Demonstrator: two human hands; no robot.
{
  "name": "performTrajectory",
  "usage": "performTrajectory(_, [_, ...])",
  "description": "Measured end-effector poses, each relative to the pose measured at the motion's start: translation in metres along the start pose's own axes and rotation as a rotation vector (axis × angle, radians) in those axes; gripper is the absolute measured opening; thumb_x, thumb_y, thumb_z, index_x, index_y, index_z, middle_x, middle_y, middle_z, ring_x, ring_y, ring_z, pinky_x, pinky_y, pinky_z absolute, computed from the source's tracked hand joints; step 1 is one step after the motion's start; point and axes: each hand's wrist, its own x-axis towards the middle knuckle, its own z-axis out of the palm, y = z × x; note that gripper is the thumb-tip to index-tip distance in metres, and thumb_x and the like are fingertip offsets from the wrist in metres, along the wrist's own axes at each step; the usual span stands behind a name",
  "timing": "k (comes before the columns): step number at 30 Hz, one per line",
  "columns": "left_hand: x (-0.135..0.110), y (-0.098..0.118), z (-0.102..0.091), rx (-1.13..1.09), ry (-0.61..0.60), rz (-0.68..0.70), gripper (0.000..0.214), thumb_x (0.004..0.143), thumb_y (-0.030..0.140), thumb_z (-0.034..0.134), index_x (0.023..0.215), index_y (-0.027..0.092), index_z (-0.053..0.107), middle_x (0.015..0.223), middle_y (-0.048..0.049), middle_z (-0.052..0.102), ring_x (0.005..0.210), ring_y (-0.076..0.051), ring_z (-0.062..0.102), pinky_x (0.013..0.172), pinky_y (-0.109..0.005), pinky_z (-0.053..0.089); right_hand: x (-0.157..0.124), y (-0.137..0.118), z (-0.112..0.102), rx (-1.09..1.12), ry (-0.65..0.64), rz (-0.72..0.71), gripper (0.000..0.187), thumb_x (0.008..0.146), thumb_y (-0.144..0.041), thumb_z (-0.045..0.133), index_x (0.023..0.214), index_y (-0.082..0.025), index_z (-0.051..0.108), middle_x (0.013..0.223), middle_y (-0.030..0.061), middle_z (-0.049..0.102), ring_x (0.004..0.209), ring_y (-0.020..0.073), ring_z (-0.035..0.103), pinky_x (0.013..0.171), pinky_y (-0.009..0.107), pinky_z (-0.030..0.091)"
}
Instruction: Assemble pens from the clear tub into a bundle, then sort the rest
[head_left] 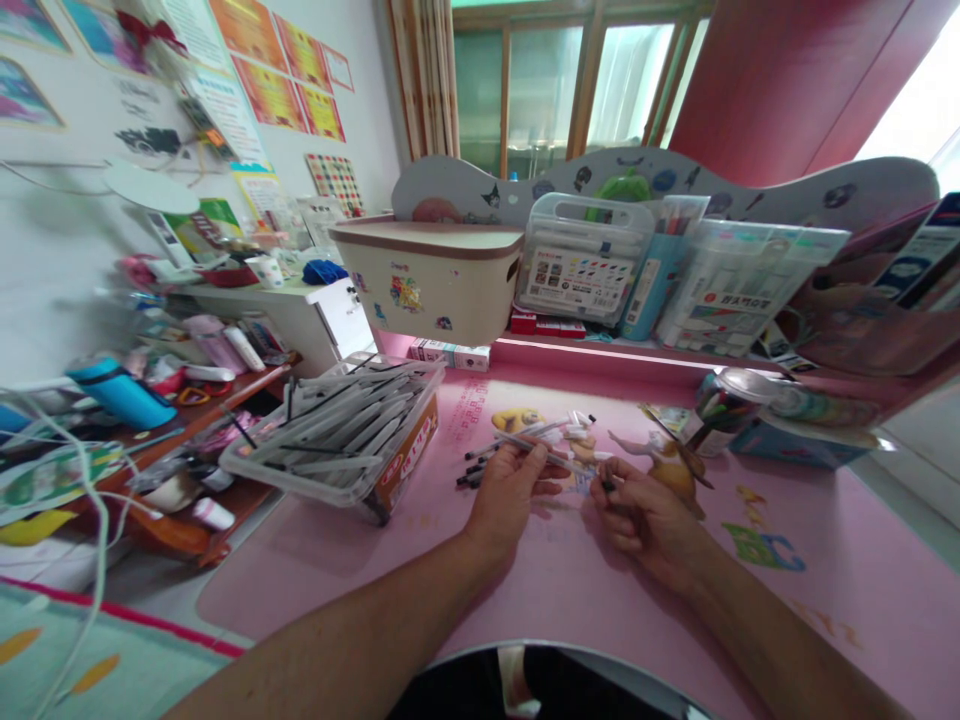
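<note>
Holding one slim pale pen (556, 459) between them, both bare hands work just above the middle of the pink surface (525, 590), a little toward its far edge. The left hand (510, 490) has its grip closed on the left part of the barrel, with the fingers curled over it from above. The right hand (637, 515) has its grip pinched shut on the dark right end, knuckles turned toward the near edge. The pen lies almost level, tilted slightly down toward the right hand, and whether it touches the surface cannot be told. Loose pens (476, 468) lie on the surface just beyond the left hand, some with dark tips pointing toward the left edge. A clear box (409, 450) with an orange label on its wall sits at the left edge, filled with many similar pens lying side by side. Along the far edge stand a cream bin (435, 285) and, to its right, a marker case (581, 265) with a handle. A tin (709, 432) holding upright pens stands near the far right, well apart from the right hand.
</note>
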Motion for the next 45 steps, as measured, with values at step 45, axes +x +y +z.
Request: performTrajectory(45, [-0.012,0.003,0.005,-0.17,-0.299,-0.276,0.031,0.071,0.031,0.077,0.09,0.017,0.057,0.062,0.007,0.047,0.042,-0.002,0.033,0.041,-0.014,0.027,-0.003,0.003,-0.005,-0.1,-0.191,0.194,0.026,0.075,-0.029,0.076,0.077,-0.019,0.052,0.056,-0.0071,0.045,0.04,0.0033,0.028,0.033,0.013,0.012])
